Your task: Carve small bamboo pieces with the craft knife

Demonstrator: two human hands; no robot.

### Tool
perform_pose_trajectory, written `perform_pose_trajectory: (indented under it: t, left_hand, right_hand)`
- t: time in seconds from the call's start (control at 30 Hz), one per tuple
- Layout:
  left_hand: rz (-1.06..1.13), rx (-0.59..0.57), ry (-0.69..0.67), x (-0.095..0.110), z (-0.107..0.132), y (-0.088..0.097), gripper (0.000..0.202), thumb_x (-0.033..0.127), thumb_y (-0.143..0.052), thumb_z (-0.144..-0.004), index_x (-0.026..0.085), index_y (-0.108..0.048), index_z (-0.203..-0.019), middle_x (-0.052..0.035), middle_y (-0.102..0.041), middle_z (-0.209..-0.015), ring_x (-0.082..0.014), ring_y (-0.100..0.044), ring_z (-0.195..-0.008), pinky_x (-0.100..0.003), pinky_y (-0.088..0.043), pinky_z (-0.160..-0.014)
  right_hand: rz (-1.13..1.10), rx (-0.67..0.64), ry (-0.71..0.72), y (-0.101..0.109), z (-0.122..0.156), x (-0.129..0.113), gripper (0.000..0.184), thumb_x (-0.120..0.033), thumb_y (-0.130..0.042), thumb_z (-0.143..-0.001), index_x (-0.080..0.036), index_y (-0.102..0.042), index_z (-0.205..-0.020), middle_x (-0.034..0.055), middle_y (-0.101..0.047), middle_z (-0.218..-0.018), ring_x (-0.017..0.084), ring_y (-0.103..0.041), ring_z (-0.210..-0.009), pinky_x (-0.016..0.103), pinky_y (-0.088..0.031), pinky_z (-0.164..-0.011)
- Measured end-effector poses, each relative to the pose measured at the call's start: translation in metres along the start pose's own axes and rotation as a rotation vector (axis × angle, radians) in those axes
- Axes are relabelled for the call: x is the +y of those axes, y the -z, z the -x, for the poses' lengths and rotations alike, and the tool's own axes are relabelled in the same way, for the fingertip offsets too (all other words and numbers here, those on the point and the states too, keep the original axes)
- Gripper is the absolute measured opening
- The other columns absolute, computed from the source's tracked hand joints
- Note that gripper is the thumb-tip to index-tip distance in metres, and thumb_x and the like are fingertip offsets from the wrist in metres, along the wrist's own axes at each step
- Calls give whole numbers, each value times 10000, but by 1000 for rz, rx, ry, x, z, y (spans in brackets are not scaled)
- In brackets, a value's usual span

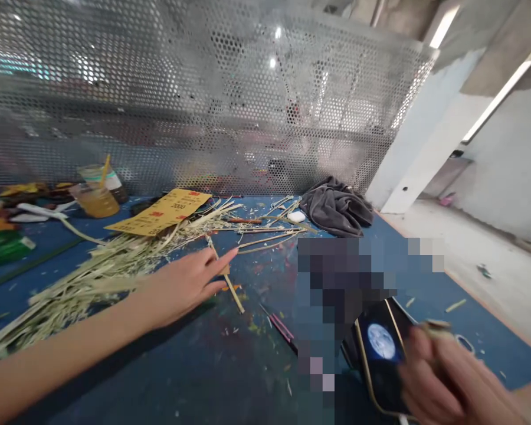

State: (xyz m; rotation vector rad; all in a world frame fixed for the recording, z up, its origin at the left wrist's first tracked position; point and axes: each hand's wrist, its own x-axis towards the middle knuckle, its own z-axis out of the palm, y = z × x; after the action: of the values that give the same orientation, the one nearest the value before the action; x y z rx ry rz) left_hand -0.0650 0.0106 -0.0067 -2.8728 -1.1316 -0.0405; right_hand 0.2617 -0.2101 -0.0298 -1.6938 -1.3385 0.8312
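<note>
From the head view, a blue paint-flecked surface (159, 378) runs back to a perforated metal screen (203, 100), with pale floor (473, 260) and white wall to the right. The left hand (190, 283) lies spread and flat, fingertips touching a thin strip (230, 288) beside a pile of straw-coloured strips (92, 265). The right hand (442, 378), blurred, grips a lit phone (383, 348) at the near right edge. Yellow sheets (163, 212), a cup (95, 198) and a grey cloth (336, 206) sit near the screen.

A perforated metal screen (203, 88) backs the blue worktable (159, 378).
</note>
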Motion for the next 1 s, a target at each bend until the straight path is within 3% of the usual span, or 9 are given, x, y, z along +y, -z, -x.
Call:
perform_pose_trajectory:
  t: [0.03, 0.1, 0.17, 0.33, 0.5, 0.6, 0.73, 0.87, 1.0]
  left_hand:
    - [-59, 50, -9, 0, -7, 1, 545, 427, -393, -957, 246, -322, -1467, -151, -580, -1199, -292, -575, -1055, -426, -456, -882]
    - [-124, 182, 32, 9, -12, 1, 583, 417, -475, -927, 170, -361, -1443, -217, -395, -1429, -383, -307, -1353, -557, -272, -1067]
    - [-26, 208, 56, 27, -4, 6, 604, 408, -487, -922, 127, -350, -1439, -228, -248, -1519, -382, -105, -1434, -578, -143, -1123]
    - [760, -193, -2, 97, 52, 27, 409, 445, -342, -970, 225, -536, -1255, -92, -512, -1350, -222, -470, -1247, -400, -365, -1063]
    - [1478, -396, 280, 141, 86, 14, 426, 568, -419, -900, 170, -535, -994, -25, -621, -821, -149, -614, -715, -257, -504, -642]
    - [1534, -318, 416, 139, 93, 1, 473, 628, -445, -866, 170, -540, -934, 41, -496, -657, -68, -435, -484, -180, -372, -453]
    - [1563, -159, 492, 125, 101, -4, 497, 603, -443, -883, 209, -495, -1182, 42, -497, -699, -73, -439, -512, -191, -398, -486]
    - [1328, -79, 427, 122, 108, 2, 507, 501, -374, -949, 265, -337, -1396, -11, -590, -875, -103, -520, -588, -223, -442, -531]
    - [778, 25, 261, 125, 107, 7, 374, 363, -333, -985, 345, -514, -1311, -25, -593, -985, -152, -571, -823, -281, -462, -745]
  right_hand:
    - [-108, -26, -27, -17, -3, -5, 481, -618, -166, -935, -291, -513, -865, -57, -309, -466, 108, -249, -322, 238, -293, -317]
    - [-746, -97, -165, -55, -8, -20, 389, -616, -303, -913, -270, -469, -848, -93, -238, -457, 84, -133, -351, 199, -210, -324]
    - [-1093, -134, -150, -89, -11, -38, 308, -551, -443, -885, -246, -487, -879, -100, -256, -482, 63, -122, -373, 179, -175, -352]
    - [-1212, -177, -77, -129, -11, -65, 232, -388, -596, -838, -224, -526, -987, -34, -482, -701, 89, -405, -544, 230, -395, -556]
    - [-1060, -249, 28, -138, -8, -71, 258, -428, -524, -903, -245, -517, -1085, 13, -588, -918, 137, -579, -781, 268, -494, -729]
    - [-795, -190, 123, -133, -10, -60, 348, -449, -484, -925, -240, -494, -1203, 60, -580, -1166, 166, -570, -1063, 311, -458, -945]
    - [-362, 9, 165, -109, -11, -17, 413, -427, -469, -930, -226, -417, -1287, 107, -520, -1273, 206, -505, -1207, 418, -382, -1061]
    - [17, 291, 263, -78, -6, 34, 376, -387, -509, -905, -199, -468, -1228, 133, -504, -1258, 251, -496, -1191, 505, -371, -1051]
    - [220, 380, 348, -51, -1, 60, 327, -357, -519, -893, -197, -518, -1178, 132, -544, -1201, 271, -503, -1157, 515, -418, -986]
